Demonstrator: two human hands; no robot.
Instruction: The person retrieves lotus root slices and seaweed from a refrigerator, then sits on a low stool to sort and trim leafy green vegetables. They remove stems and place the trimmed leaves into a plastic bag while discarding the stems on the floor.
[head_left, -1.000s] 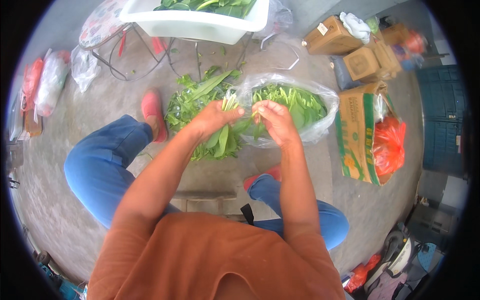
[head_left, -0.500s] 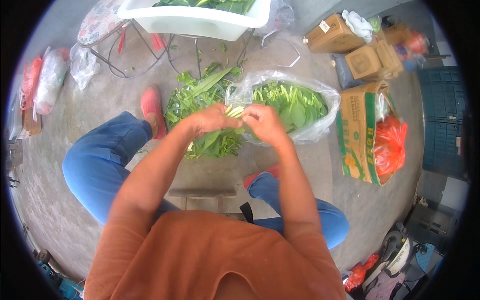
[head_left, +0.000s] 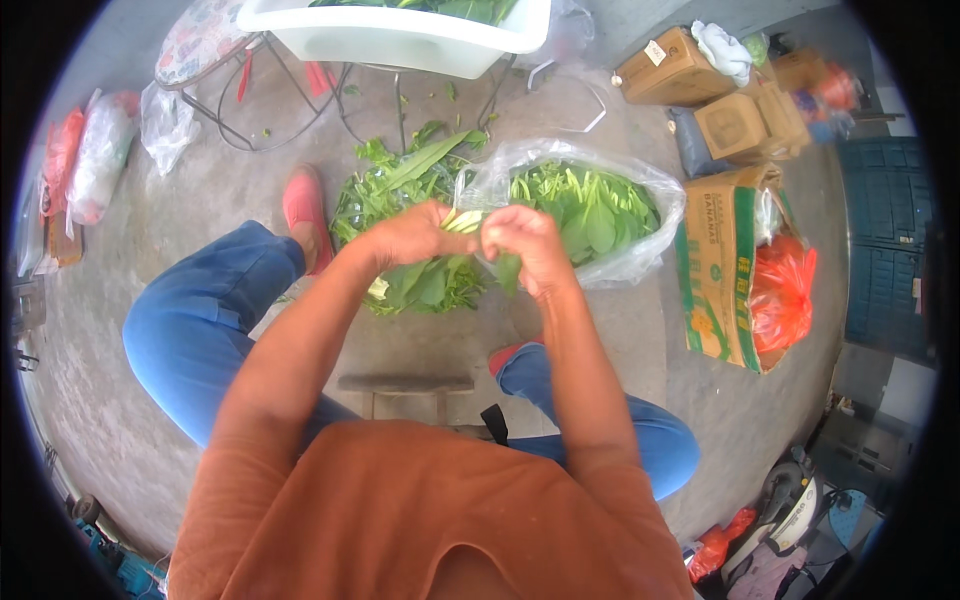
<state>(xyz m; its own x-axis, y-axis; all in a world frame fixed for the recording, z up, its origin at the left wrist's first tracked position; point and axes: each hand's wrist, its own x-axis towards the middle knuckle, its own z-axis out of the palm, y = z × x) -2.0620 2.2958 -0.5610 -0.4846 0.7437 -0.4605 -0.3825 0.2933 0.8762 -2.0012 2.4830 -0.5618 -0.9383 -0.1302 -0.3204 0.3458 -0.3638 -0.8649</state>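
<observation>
My left hand is closed round a small bunch of leafy greens, whose pale cut stems stick out toward the right. Close beside those stem ends, my right hand is closed with its fingers curled, and a green leaf hangs below it. Under and beyond my left hand, a loose heap of leafy greens lies on the floor. To the right, a clear plastic bag lies open with more greens inside, their stems pointing away from me.
A white plastic tub of greens stands on a metal-legged stand at the far side, beside a round patterned stool. Rightward are a banana carton holding a red bag, and several brown boxes. A low wooden stool sits between my legs.
My right hand has turned and drawn slightly toward me, and a leaf now hangs below it. My left hand keeps hold of the bunch in nearly the same place.
</observation>
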